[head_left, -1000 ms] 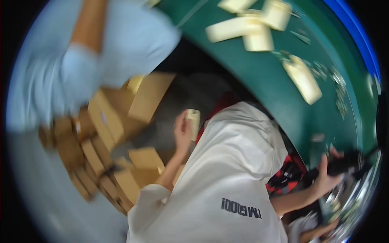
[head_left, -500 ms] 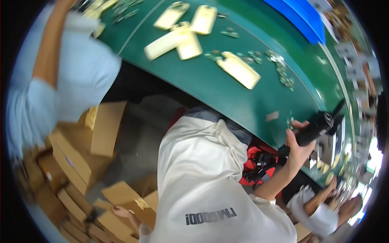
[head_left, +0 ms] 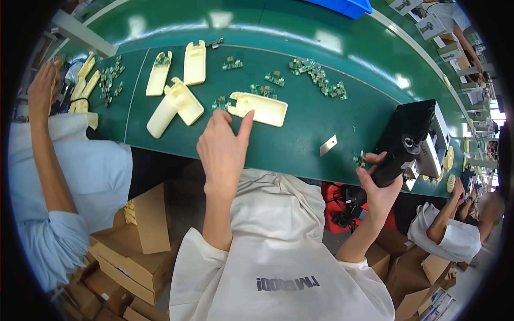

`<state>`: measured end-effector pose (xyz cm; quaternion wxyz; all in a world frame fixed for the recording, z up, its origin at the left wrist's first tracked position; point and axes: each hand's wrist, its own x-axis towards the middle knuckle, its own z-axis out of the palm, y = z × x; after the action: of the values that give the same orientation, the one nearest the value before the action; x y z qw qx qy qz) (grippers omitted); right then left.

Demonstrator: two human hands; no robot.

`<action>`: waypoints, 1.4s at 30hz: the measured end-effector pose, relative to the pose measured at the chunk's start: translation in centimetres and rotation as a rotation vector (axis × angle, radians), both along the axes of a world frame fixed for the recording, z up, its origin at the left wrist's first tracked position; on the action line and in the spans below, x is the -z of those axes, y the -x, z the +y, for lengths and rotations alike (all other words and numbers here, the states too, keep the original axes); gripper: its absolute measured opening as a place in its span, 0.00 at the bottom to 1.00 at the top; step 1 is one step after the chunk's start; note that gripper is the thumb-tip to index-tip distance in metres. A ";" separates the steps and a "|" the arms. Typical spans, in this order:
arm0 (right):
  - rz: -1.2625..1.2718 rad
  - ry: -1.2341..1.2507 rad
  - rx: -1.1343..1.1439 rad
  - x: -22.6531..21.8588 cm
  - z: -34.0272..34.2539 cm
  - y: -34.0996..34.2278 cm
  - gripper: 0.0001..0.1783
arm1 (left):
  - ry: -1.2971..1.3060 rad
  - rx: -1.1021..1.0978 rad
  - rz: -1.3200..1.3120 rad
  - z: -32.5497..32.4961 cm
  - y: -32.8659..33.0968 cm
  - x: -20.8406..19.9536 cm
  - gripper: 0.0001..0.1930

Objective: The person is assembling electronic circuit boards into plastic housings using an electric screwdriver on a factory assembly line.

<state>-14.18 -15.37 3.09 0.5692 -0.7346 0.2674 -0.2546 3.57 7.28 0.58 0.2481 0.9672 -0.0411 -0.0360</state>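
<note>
My left hand (head_left: 222, 147) reaches over the near side of the green table, thumb and fingers apart. Its thumb is at the lower edge of a pale yellow plastic shell (head_left: 262, 109), and the fingertips are beside a small green circuit board (head_left: 219, 102). Whether they touch it is hard to see. My right hand (head_left: 381, 187) is wrapped round a black cylindrical tool (head_left: 395, 163), which looks like an electric screwdriver. Another small circuit board (head_left: 359, 158) is at its fingertips. Between my hands lies a small flat metal plate (head_left: 328, 145).
More yellow shells (head_left: 195, 63) lie at the left, two overlapping. Loose circuit boards (head_left: 316, 75) are spread behind. A black-and-white device (head_left: 438, 131) stands at the right. A blue bin (head_left: 345, 6) is at the back. Co-workers sit on both sides; open cardboard boxes (head_left: 128, 262) stand lower left.
My left hand has come up from low beside the cardboard boxes to the shell on the table. My right hand keeps the black tool. The view has turned.
</note>
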 end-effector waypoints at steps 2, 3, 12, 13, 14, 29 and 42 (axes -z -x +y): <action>0.042 0.025 -0.012 0.2 -0.4 0.4 0.25 | 0.064 0.041 -0.014 0.1 -0.7 0.3 0.14; 0.050 0.025 0.001 0.1 -0.5 0.3 0.25 | 0.127 0.076 -0.027 0.3 -0.9 0.5 0.13; 0.147 0.037 -0.039 -1.2 -0.1 -2.2 0.25 | 0.257 0.060 -0.249 -2.3 -0.6 0.3 0.17; 0.146 0.049 -0.053 -1.0 -0.1 -2.3 0.25 | 0.258 0.062 -0.245 -2.4 -0.6 0.5 0.17; 0.144 0.060 -0.067 -0.9 -0.1 -2.3 0.25 | 0.293 0.084 -0.227 -2.5 -0.7 0.8 0.18; 0.192 0.390 -0.244 0.3 1.9 -6.8 0.23 | 0.457 0.463 -0.017 -5.1 3.7 1.8 0.26; 0.260 0.420 -0.260 0.5 3.1 -8.7 0.22 | 0.549 0.794 -0.127 -4.1 -0.4 2.9 0.29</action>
<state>-5.45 -12.25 2.55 0.3934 -0.8911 0.1831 -0.1326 3.99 3.18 -2.33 0.4580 0.7760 -0.4300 -0.0569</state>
